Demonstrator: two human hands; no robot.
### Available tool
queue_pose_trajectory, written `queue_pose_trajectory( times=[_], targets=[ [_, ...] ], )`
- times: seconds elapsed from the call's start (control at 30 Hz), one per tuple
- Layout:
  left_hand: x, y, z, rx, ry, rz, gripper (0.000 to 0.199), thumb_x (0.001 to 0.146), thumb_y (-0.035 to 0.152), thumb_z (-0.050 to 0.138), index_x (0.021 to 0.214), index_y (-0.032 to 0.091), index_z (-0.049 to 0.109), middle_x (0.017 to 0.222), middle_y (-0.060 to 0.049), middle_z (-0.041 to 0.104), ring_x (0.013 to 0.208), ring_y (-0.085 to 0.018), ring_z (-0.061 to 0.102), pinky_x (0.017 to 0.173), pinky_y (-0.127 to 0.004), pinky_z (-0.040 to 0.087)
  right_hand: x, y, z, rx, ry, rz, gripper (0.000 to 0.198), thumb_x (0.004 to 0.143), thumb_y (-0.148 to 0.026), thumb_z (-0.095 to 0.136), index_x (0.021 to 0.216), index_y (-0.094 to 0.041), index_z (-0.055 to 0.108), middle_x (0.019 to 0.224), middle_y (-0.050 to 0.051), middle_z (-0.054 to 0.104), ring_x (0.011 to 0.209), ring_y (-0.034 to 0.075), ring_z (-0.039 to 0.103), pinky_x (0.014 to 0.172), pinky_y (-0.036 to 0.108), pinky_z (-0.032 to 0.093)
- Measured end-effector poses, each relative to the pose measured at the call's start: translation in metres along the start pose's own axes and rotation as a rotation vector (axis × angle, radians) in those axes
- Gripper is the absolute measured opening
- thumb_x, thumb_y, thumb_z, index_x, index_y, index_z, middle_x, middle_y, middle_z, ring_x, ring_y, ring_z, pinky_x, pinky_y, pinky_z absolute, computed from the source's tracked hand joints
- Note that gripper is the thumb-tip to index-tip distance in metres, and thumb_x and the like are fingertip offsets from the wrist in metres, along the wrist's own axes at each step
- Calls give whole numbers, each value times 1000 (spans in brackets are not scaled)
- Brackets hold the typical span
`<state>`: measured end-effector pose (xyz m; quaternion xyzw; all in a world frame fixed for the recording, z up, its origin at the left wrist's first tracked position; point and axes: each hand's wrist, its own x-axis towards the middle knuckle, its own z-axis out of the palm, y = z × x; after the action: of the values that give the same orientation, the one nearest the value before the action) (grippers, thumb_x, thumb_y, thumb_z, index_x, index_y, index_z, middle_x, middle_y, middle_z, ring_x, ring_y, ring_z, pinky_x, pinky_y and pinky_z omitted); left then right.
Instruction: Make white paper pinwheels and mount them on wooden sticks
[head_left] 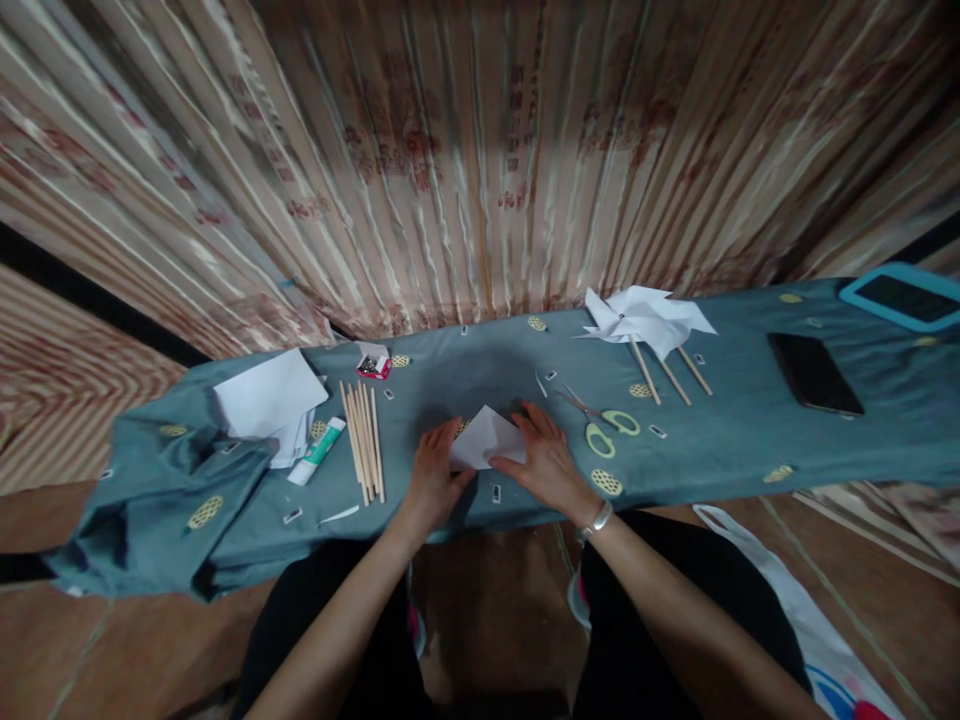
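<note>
Your left hand [433, 468] curved about the left corner of the folded paper [486, 440], which lay on the cloth [735, 440] to the left of the scissors [600, 413]; whether it pinched could not be told. Your right hand [551, 465], nearer the scissors, had thumb and fingers parted at the paper's right corner, the thumb over its face; a firm pinch could not be confirmed. The paper was probably very light, stiffer along its creases, yet easily bent or torn (thin points crumple first). Its folded outer corners seemed the soundest hold, under light fingertip pressure. Farther left of the scissors lay the wooden sticks [363, 440]; behind and right of the scissors, the white pinwheels [645, 315].
</note>
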<state>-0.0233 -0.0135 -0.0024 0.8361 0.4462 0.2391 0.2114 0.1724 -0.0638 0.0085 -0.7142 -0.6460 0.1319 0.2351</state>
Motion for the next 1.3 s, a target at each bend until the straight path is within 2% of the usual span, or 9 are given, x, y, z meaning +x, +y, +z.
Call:
queue_pose_trajectory(
  times=[0.23,0.33,0.47,0.57,0.73,0.9,0.97,1.13,1.3],
  targets=[
    [10,-3,-1,-66,-58,-16,75,74,15,69,144,21,41,129,-10,64,117,-29,59,102,-51,49,5,2,-7,140,-25,55,47,76,-36,75,117,-15,62,148,20,47,138,34,44,109,52,40],
    [10,-3,-2,-83,-48,-31,75,74,14,69,143,21,42,129,-10,63,116,-27,59,100,-48,51,8,4,-9,204,1,79,54,76,-33,75,124,-13,60,147,20,48,136,33,48,111,50,41],
    [12,3,-5,-104,-46,-46,71,73,9,65,140,22,46,133,-9,60,117,-25,59,101,-45,50,11,6,-10,224,-18,83,65,75,-30,76,133,-12,55,149,19,47,140,33,43,115,50,36],
    [15,7,-8,-176,-38,-65,67,74,5,60,138,24,50,132,-7,61,106,-21,63,92,-40,55,13,7,-9,251,-33,90,63,74,-29,77,132,-13,58,149,18,48,139,34,44,116,51,36],
    [18,8,-12,-247,-5,-18,44,80,6,59,121,21,64,107,-5,72,85,-17,67,80,-33,57,16,7,-8,364,25,47,45,79,-26,71,122,-18,65,143,15,56,132,31,53,112,48,41],
    [24,4,-16,-221,112,77,20,85,10,60,95,21,74,92,-3,75,85,-17,69,80,-32,57,15,3,-13,475,51,27,21,90,-26,56,103,-20,72,106,7,76,98,24,72,89,38,56],
    [26,5,-18,-230,161,127,15,85,13,63,92,20,74,88,-3,75,83,-18,69,78,-31,57,12,0,-18,447,92,-23,19,92,-26,56,98,-20,73,98,6,77,91,23,73,83,36,56],
    [31,14,-25,-196,202,197,10,83,15,67,90,19,73,86,-4,75,82,-19,66,76,-33,55,-1,-9,-34,313,179,-266,21,97,-25,50,102,-20,71,100,7,76,93,21,71,87,34,55],
    [38,13,-32,-81,225,260,23,79,2,57,78,20,72,79,-2,74,83,-21,64,79,-36,52,-17,-18,-47,241,-9,-363,31,92,-36,62,117,-17,65,103,8,74,95,22,70,87,36,57]
  ],
)
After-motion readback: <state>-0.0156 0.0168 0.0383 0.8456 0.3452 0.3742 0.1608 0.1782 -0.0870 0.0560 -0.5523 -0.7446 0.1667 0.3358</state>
